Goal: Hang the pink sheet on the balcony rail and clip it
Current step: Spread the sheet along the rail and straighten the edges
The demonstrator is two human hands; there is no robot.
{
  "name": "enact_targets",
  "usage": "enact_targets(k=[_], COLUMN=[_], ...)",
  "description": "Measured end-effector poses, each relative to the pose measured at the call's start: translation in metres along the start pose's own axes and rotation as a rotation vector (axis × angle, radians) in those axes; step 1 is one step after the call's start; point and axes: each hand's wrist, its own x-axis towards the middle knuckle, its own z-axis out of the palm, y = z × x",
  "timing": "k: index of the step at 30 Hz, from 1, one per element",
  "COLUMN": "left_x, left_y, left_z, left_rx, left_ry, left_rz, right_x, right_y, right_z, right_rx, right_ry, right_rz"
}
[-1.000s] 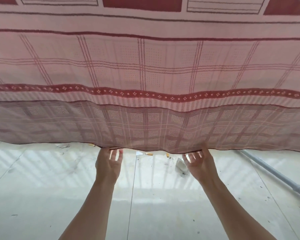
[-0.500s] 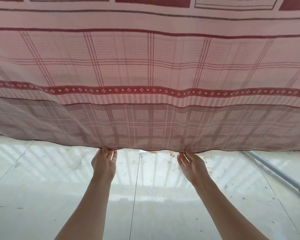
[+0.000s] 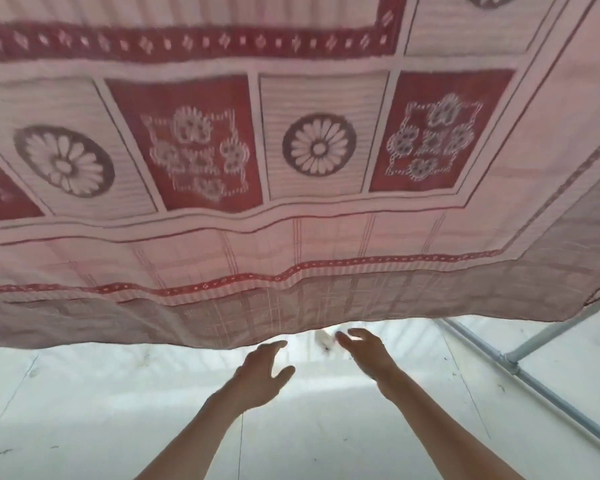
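Observation:
The pink sheet (image 3: pixel 298 233), printed with dark red squares, flower rounds and a checked border, hangs across the whole upper view, and its lower hem runs just above my hands. My left hand (image 3: pixel 262 374) is below the hem, fingers spread, holding nothing. My right hand (image 3: pixel 364 351) is a little to the right, also spread and clear of the cloth. The rail that carries the sheet is hidden behind the fabric. No clip is in view.
A pale tiled floor (image 3: pixel 118 410) lies below. Grey metal pipes (image 3: pixel 513 362) of a frame run along the right side, joined at a fitting. A small white scrap (image 3: pixel 324 339) lies on the floor between my hands.
Both hands have let go of the sheet's lower hem and dropped slightly, fingers spread. The view has tilted up, showing more of the sheet's patterned middle.

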Motion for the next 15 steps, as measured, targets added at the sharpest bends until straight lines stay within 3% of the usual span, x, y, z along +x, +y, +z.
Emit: enact_targets(k=[3,8,11,15], left_x=[-0.035,-0.102,-0.142,-0.174], left_y=[0.066,0.217,0.324,0.464], left_z=[-0.056,-0.144,-0.189,-0.226], left_rx=[0.285,0.361,0.425,0.331], left_ry=[0.095,0.095,0.17,0.157], left_rz=[0.099,0.246,0.439,0.539], right_x=[-0.058,-0.172,-0.245,-0.327], right_y=[-0.064,-0.163,-0.212,-0.262], right_z=[-0.078,-0.21,-0.287,-0.391], right_rx=[-0.179,-0.335,-0.343,-0.353], right_ry=[0.047,0.19,0.298,0.438], right_rz=[-0.09,-0.217,-0.224,-0.272])
